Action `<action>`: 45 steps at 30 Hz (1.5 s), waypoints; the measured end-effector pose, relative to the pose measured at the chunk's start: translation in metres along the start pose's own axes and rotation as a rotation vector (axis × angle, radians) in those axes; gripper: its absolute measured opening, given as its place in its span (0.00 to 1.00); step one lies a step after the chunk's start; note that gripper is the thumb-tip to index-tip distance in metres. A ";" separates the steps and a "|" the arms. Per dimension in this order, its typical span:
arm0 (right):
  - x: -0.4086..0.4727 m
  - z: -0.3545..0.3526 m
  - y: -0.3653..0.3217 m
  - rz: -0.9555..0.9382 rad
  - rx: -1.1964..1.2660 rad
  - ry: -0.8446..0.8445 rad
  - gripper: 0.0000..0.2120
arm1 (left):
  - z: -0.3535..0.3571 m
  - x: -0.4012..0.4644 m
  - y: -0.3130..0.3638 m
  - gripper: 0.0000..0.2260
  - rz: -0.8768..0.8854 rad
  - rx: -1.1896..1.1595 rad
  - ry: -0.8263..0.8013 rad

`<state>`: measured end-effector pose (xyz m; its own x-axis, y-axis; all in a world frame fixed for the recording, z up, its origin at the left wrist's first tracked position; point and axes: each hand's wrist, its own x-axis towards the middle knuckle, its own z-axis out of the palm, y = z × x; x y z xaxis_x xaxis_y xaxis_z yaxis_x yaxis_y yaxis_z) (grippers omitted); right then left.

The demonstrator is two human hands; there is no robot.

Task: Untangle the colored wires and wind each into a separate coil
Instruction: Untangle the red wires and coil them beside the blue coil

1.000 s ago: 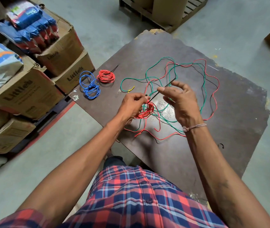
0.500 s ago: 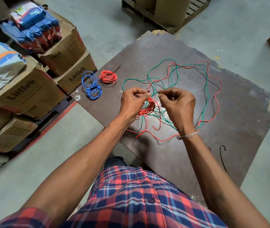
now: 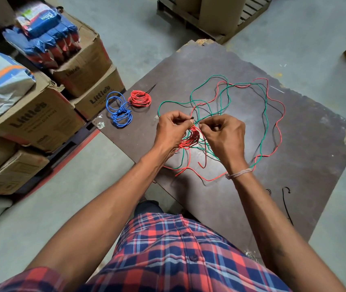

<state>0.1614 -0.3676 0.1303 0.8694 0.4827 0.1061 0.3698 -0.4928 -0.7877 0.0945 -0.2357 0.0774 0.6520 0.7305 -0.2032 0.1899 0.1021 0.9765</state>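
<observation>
Near the tabletop's [image 3: 315, 157] left edge, the left hand [image 3: 171, 131] grips a half-wound red coil [image 3: 191, 139] while the right hand [image 3: 223, 135] pinches something thin, too small to identify, amid the tangled wires [image 3: 265, 106].

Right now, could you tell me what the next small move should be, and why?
Probably close the black tie round the red bundle: the left hand grips both, the right hand pinches beside it, and green wire lies loose.

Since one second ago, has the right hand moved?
Yes. The right hand closed in leftward toward the partly wound red coil, fingers now curled, pinching a wire.
</observation>
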 end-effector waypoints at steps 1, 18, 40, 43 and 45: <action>0.000 0.000 0.000 -0.002 0.000 -0.002 0.04 | 0.000 -0.001 0.001 0.01 0.000 0.001 0.000; 0.002 0.001 0.000 -0.001 0.020 0.003 0.04 | 0.000 -0.003 0.004 0.02 0.003 0.016 0.007; 0.009 0.005 0.009 0.086 0.056 0.043 0.04 | 0.005 -0.006 0.008 0.04 0.053 0.111 -0.063; 0.008 0.005 0.013 0.088 0.064 0.075 0.07 | 0.004 -0.007 0.011 0.03 0.072 0.160 -0.042; 0.006 0.004 0.015 0.074 0.045 0.028 0.09 | 0.002 -0.006 0.012 0.02 0.089 0.198 -0.023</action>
<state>0.1713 -0.3694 0.1166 0.9030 0.4251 0.0628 0.2894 -0.4935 -0.8202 0.0944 -0.2403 0.0903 0.6889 0.7147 -0.1207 0.2697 -0.0981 0.9579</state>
